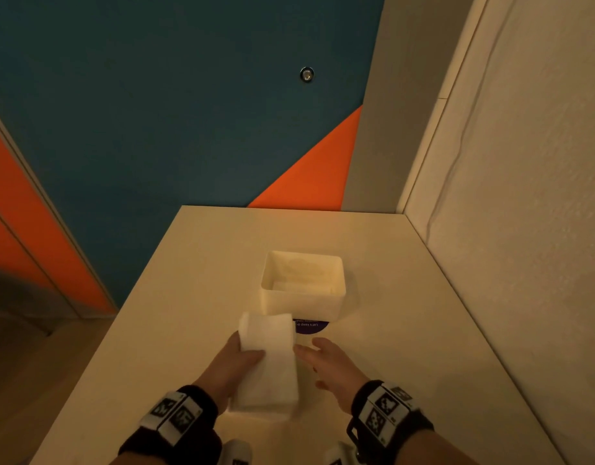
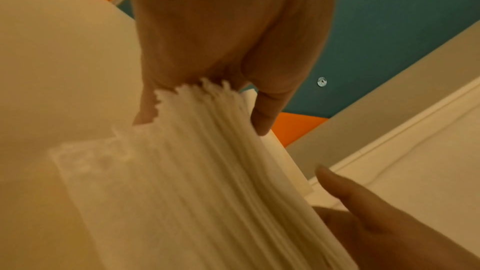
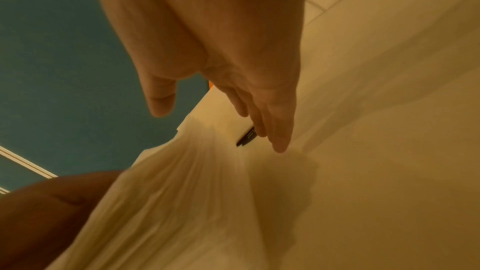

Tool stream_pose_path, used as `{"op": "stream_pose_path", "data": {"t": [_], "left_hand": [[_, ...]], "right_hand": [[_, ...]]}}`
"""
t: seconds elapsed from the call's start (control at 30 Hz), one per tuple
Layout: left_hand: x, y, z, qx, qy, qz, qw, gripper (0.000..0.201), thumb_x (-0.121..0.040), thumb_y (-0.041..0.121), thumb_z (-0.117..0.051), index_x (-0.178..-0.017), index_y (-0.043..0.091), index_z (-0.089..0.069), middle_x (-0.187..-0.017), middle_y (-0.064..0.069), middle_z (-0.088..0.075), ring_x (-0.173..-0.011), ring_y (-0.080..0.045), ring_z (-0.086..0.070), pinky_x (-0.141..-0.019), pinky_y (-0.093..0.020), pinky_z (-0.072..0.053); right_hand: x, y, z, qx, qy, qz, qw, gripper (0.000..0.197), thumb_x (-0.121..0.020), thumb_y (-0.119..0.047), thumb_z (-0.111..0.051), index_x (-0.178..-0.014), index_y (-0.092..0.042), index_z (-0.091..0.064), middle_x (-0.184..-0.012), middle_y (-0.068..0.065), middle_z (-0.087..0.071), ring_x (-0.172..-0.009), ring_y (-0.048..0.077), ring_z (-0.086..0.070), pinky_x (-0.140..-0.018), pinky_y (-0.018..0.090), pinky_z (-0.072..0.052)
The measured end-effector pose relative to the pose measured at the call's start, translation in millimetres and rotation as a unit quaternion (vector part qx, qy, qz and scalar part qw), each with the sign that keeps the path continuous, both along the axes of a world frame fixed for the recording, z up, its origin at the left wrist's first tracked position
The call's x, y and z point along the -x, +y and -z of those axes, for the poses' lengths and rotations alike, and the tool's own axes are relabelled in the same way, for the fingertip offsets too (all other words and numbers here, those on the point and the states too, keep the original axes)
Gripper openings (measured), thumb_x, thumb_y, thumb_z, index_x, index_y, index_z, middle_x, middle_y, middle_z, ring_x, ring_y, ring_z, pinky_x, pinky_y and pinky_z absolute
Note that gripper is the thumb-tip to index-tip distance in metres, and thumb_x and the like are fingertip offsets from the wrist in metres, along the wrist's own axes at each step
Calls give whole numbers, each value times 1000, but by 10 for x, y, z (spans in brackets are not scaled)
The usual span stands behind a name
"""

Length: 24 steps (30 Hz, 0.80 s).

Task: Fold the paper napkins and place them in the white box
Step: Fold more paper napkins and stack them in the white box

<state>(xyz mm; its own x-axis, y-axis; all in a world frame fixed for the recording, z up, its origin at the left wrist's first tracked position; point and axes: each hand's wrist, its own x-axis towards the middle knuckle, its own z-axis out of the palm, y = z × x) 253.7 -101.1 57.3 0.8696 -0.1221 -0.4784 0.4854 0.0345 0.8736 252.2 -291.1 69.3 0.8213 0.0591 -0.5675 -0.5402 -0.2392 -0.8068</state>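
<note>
Pinching the napkin stack, the left hand grips; right hand spread alongside.

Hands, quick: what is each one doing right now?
Left hand: gripping the stack of napkins, thumb across the top.
Right hand: open, fingers straight, beside the stack, holding nothing.

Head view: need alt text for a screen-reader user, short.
A person's left hand grips a stack of white paper napkins above a white table, while the right hand hovers open beside the stack. Just beyond stands an open white box with some napkins already inside, before a teal and orange wall.
</note>
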Motion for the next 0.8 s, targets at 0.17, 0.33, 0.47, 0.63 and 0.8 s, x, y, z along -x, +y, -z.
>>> {"op": "stream_pose_path", "data": {"t": [0.17,0.33,0.47,0.63,0.8], "left_hand": [[-7,-379,69,37,13,15,999,77,-64,37,-70,-133,25,-38,-122,-8,-61,-106,-31,-63,-89,-52,-53],[5,-665,75,54,24,6,998,54,-88,24,-59,-136,26,-35,-123,-9,-59,-107,-30,-62,-88,-49,-54],[20,-818,69,60,27,6,998,47,-95,16,-49,-137,28,-31,-122,-7,-57,-106,-27,-60,-79,-41,-55],[30,-866,102,0,13,-51,999,46,-92,18,-56,-134,16,-36,-114,-6,-56,-102,-27,-59,-87,-47,-53],[110,-864,25,-133,-25,-66,989,31,-93,22,-56,-120,11,-46,-104,-2,-54,-96,-23,-57,-79,-37,-50]], "right_hand": [[-10,-52,69,-16,-15,14,1000,53,-84,-43,-65,-128,-16,-51,-115,0,-63,-101,16,-62,-90,37,-52],[9,-162,118,1,-33,28,999,48,-84,-34,-67,-126,-17,-50,-116,3,-63,-102,19,-62,-93,40,-52],[33,-245,152,18,-43,36,998,54,-78,-38,-70,-124,-19,-50,-114,0,-63,-101,17,-62,-90,38,-52],[32,-246,212,45,-52,49,996,53,-80,-38,-70,-124,-18,-48,-114,2,-62,-100,19,-61,-90,40,-52],[35,-206,237,61,-51,56,995,47,-85,-33,-66,-124,-17,-44,-116,5,-59,-102,21,-60,-91,40,-51]]}}
